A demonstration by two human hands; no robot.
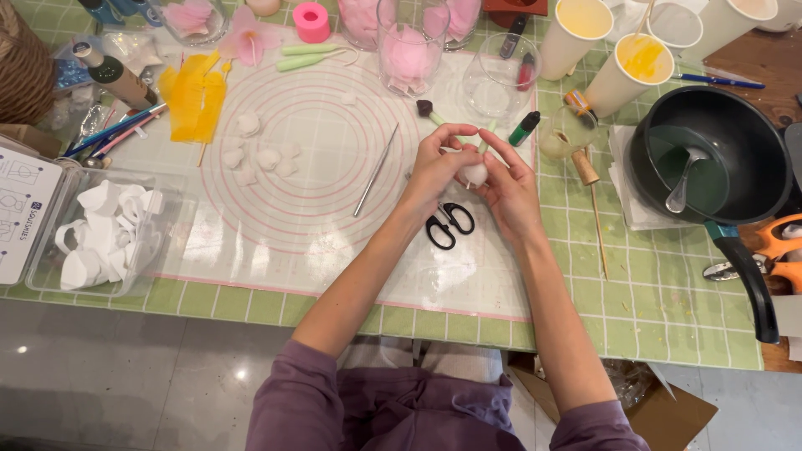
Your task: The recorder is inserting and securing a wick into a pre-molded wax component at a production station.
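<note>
My left hand [434, 171] and my right hand [511, 185] meet over a translucent work mat [317, 209] printed with pink circles. Both hold a small white rounded lump [474, 174] between their fingertips; a pale green stem [487, 134] seems to run up from it behind the fingers. Black-handled scissors [449, 224] lie on the mat just under my hands. A thin metal tool [375, 171] lies to their left. Several small white petal pieces [261, 155] sit further left on the mat.
A clear box of white pieces [104, 230] stands at the left edge. Glass jars with pink material [408, 54] and paper cups [628, 71] stand behind. A black pot with a spoon [710, 159] is at the right, orange-handled pliers [781, 250] beside it.
</note>
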